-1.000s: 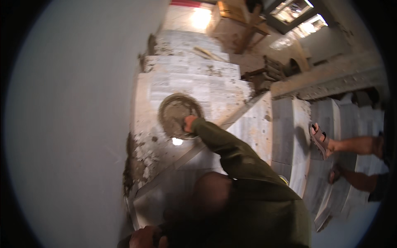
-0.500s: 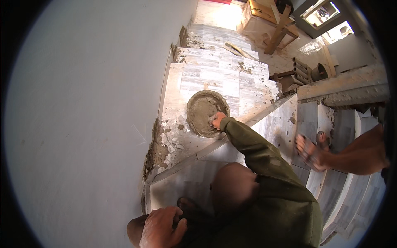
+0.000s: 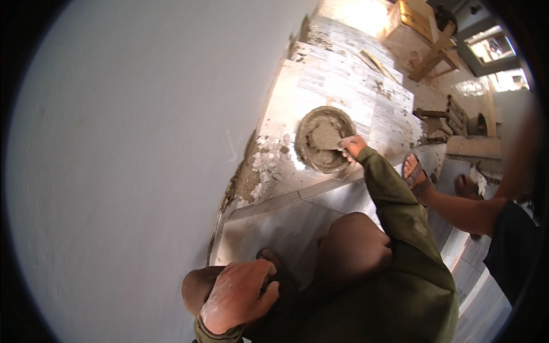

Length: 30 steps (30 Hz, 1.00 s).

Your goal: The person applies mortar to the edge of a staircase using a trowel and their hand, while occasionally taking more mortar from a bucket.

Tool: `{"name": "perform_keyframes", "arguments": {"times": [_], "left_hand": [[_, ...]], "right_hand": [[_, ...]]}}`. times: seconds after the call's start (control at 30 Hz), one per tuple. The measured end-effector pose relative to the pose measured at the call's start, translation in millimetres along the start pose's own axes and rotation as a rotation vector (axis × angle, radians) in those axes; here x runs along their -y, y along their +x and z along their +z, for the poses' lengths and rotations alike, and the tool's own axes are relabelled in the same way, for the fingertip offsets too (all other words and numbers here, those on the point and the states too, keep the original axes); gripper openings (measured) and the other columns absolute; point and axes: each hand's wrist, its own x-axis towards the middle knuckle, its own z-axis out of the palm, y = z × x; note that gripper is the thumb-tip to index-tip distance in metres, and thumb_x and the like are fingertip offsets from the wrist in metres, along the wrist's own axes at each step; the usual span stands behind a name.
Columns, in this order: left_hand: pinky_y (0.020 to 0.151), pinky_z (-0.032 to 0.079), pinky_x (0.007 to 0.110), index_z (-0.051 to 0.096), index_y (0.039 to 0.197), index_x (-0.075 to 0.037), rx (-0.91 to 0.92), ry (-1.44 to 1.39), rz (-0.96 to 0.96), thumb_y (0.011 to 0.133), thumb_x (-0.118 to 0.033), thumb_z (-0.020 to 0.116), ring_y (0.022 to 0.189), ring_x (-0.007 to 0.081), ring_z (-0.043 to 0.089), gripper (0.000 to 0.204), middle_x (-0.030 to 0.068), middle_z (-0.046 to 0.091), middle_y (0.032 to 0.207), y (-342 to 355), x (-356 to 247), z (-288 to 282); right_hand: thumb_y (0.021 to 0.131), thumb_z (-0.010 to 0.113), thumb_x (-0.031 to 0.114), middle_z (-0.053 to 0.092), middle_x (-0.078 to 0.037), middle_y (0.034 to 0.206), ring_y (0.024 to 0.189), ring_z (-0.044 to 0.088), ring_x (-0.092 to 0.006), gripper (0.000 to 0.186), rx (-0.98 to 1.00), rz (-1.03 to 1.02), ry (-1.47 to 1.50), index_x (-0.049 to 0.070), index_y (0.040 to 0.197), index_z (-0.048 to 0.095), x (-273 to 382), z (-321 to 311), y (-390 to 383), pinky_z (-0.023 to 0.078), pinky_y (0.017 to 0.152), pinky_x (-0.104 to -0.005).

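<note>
A round pan [image 3: 300, 150] of wet grey mortar stands on the wood-patterned tiled landing in front of me. My right hand [image 3: 353, 147] is at its right rim, fingers wrapped round the handle of a trowel. The mortar-coated blade of that trowel [image 3: 325, 136] lies over the pan, carrying a lump of mortar; the fingers hide the handle. My left hand [image 3: 240, 294] rests loosely on my left knee [image 3: 196, 287]. It holds nothing that I can see, with its thumb apart from the bent fingers.
A grey wall [image 3: 143, 143] rises on the left, with mortar crumbs [image 3: 266, 171] at its foot. At right, another person's sandalled foot [image 3: 414, 171] is on the stairs beside my right arm. Wood strips [image 3: 374, 64] lie on the far steps; a wooden trestle [image 3: 437, 54] stands beyond.
My view has turned, so the pan appears farther right. The trowel's loaded blade now shows above the mortar. The other person's foot has come up closer to the landing.
</note>
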Motion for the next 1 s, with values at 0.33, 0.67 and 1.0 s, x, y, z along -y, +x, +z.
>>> {"name": "perform_keyframes", "arguments": {"times": [0.33,0.67,1.0], "left_hand": [[0.058,0.044,0.041,0.056,0.092,-0.005,-0.075,-0.024,0.179,0.075,-0.016,0.063,0.064,0.0316,0.056,0.021,0.0100,0.057,0.068,3,6,5],[0.069,0.044,0.043,0.049,0.094,-0.004,0.030,0.031,0.257,0.078,-0.016,0.059,0.079,0.0330,0.058,0.021,0.0122,0.059,0.081,6,-5,12],[0.070,0.044,0.043,0.049,0.095,-0.004,0.022,0.025,0.247,0.079,-0.015,0.059,0.079,0.0332,0.058,0.022,0.0127,0.059,0.081,4,-8,16]], "right_hand": [[0.085,0.053,0.013,0.057,-0.003,0.058,0.040,0.049,-0.0090,0.014,0.252,-0.127,-0.040,0.004,0.084,0.064,104,52,-57,0.037,0.034,-0.0253],[0.079,0.061,0.018,0.061,-0.007,0.061,0.045,0.054,-0.0149,0.015,0.527,0.001,-0.360,0.005,0.076,0.068,156,123,-54,0.043,0.041,-0.0310],[0.078,0.060,0.019,0.059,-0.011,0.061,0.042,0.052,-0.0162,0.019,0.470,0.189,-0.211,0.001,0.082,0.066,76,231,-63,0.042,0.037,-0.0299]]}}
